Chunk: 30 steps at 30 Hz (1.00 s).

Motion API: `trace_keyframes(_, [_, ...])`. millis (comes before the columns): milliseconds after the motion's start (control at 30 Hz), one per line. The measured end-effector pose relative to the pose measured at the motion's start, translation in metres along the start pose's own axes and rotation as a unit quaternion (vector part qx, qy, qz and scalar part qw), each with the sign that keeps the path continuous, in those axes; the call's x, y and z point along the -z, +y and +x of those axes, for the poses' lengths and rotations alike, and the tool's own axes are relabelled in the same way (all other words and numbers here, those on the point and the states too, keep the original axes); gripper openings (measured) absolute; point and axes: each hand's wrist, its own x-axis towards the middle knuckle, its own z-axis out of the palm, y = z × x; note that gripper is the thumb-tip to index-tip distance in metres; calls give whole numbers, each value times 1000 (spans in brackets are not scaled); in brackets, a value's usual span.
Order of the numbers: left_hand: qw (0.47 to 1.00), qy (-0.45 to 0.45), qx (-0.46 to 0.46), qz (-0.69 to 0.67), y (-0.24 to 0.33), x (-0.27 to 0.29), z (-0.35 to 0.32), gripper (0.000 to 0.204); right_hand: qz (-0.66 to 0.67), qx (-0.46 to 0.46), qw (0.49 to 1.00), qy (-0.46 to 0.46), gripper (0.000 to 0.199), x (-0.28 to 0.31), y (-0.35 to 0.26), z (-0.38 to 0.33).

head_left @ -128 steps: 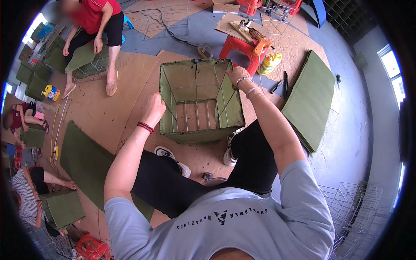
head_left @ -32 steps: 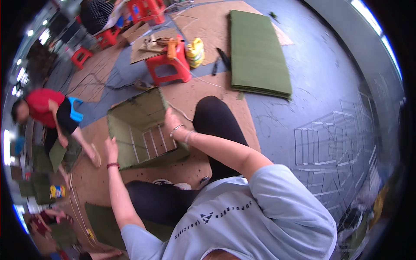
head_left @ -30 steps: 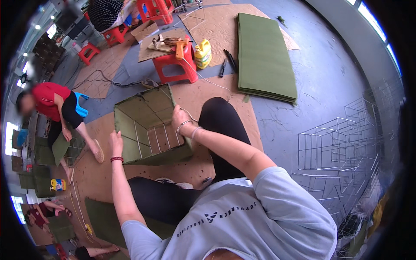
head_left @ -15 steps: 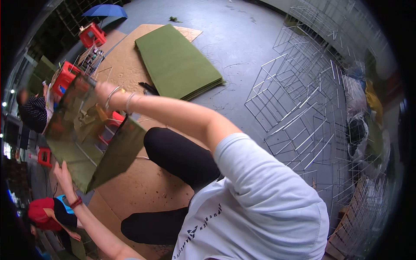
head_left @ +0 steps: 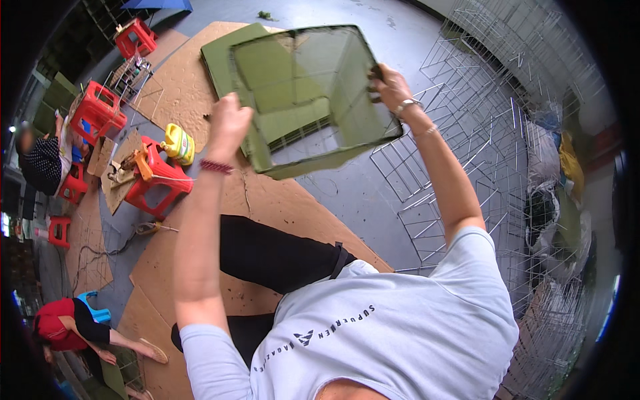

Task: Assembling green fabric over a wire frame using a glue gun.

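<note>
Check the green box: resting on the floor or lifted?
Lifted. Both hands, left hand and right hand, grip opposite rims of the green box, holding it tilted above the cardboard, open side toward the camera; inside looks empty.

Grey concrete floor [head_left: 373, 193], smooth, daylit from upper side. Large brown cardboard sheets [head_left: 280, 207] spread over the floor, edges overlapping, running from top centre down to lower left. Stack of flat green panels [head_left: 223, 57] lying on the cardboard near top. Red plastic stools [head_left: 153, 177] at left, several more further up left [head_left: 100, 113]; a yellow jug [head_left: 179, 143] just beside the nearest stool. Wire mesh cages [head_left: 480, 87] piled along the right side, more wire grids lower right [head_left: 553, 313]. Dark bags and yellow fabric [head_left: 570, 160] at far right edge. Other people sitting at left [head_left: 40, 163] and lower left [head_left: 63, 327]. Blue item [head_left: 157, 4] at top edge.
</note>
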Motion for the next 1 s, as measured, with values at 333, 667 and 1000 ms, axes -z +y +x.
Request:
trace_keyframes(333, [996, -69, 49, -20, 46, -111, -56, 10, 107, -145, 981, -76, 22, -4, 138, -65])
trace_keyframes(667, [991, -12, 79, 110, 117, -124, -59, 17, 245, -212, 945, -52, 30, -64, 199, -88])
trace_keyframes(1000, [997, -73, 16, 3, -19, -90, -33, 8, 188, -141, 969, -79, 36, -106, 165, -67])
